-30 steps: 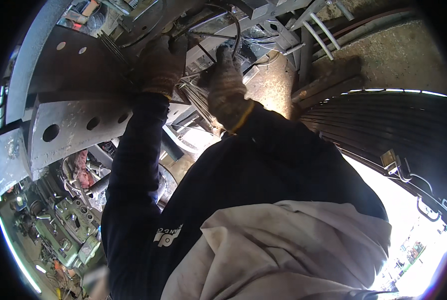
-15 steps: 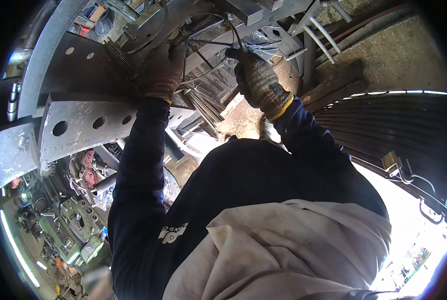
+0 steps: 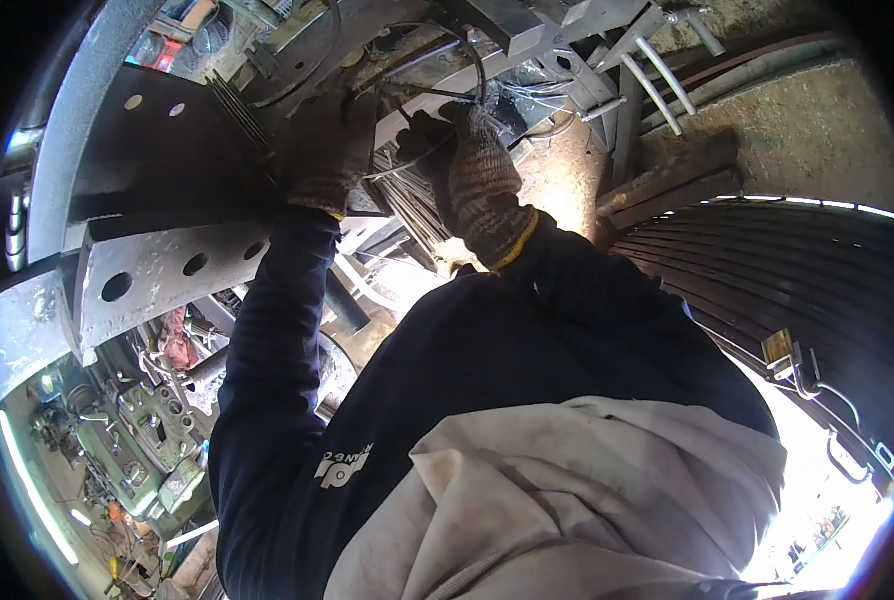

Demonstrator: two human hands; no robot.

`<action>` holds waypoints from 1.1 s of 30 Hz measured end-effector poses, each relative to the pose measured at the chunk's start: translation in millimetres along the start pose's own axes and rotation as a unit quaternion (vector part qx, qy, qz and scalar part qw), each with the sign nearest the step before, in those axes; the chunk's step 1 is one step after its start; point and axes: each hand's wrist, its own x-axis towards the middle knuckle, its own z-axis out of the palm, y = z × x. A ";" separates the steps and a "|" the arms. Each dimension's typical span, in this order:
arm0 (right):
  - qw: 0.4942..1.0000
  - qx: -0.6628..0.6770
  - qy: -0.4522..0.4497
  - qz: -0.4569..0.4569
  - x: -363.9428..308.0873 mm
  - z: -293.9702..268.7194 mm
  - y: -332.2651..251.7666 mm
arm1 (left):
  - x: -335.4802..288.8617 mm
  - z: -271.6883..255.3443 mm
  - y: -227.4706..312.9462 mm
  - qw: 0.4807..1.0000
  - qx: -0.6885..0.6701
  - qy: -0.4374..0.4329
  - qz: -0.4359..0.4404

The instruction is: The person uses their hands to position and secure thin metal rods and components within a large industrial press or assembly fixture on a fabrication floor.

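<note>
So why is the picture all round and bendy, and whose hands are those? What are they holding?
There's no robot here, just a person. A wide fisheye camera on their head looks down; that makes the picture round and bends straight edges. The gloved left hand and gloved right hand reach among metal parts. Between them shows a bundle of thin rods, and to the left is a metal plate with round holes. Lower left is a green machine. It's shadowy there, so I can't tell what either hand holds.

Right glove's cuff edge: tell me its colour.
The cuff edge is yellow; it shows in the head view.
</note>
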 end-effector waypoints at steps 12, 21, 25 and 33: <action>0.982 -0.144 -0.026 0.120 12.6 7.7 -56.4 | 3.3 -16.9 10.3 0.998 0.004 -0.062 -0.009; 0.996 -0.068 0.043 0.042 10.7 23.9 -23.2 | -1.1 -8.0 3.8 0.998 0.011 -0.062 0.007; 0.982 -0.148 0.029 0.113 18.9 -1.5 -38.9 | -3.4 -4.3 -2.8 0.999 -0.004 0.035 0.025; 0.559 -0.745 -0.103 -0.349 -31.4 -32.3 -39.9 | -22.2 -24.0 115.9 0.995 -0.021 0.071 0.069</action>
